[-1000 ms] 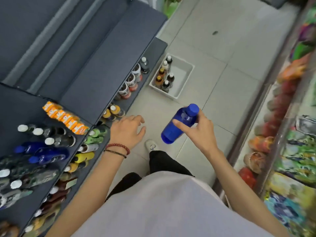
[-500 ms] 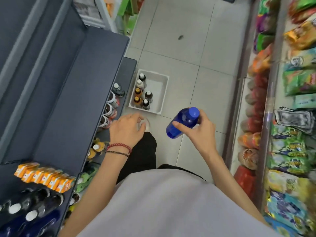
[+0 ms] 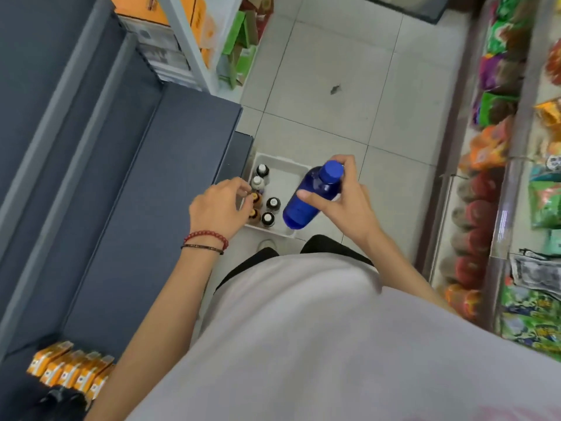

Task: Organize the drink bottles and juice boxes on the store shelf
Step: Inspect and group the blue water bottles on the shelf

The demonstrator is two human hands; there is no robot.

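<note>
- Where the dark shelf unit (image 3: 145,214) runs down the left, a row of orange juice boxes (image 3: 71,367) stands on a lower tier at the near left corner.
- Left hand (image 3: 217,209): fingers loosely curled with nothing between them, hovering beside the shelf unit's right edge and over the left rim of the bin.
- White bin (image 3: 280,159): on the floor against the foot of the shelf unit. Several small capped bottles (image 3: 273,203) stand upright in it, mostly on its left side.
- Blue bottle (image 3: 312,197): in the air and tilted, with the cap to the far right and the base to the near left, showing in front of the bin's right half.
- Right hand (image 3: 349,205): grips the blue bottle, thumb across the body and fingers wrapped round the shoulder below the cap.
- Step in hand, as I judge it: carrying the blue bottle to its place. Turn it upright before lowering it, set the base down flat, and keep it away from the small bottles so none tips. The free left hand can steady its neighbours.
- Edges and room: the shelf unit's right edge is close on the left and the snack rack (image 3: 498,214) is close on the right, so the aisle is narrow. The tiled floor (image 3: 334,86) gives room on the far side. The bin lies just beyond the person's shoe (image 3: 267,244), so watch the step.
</note>
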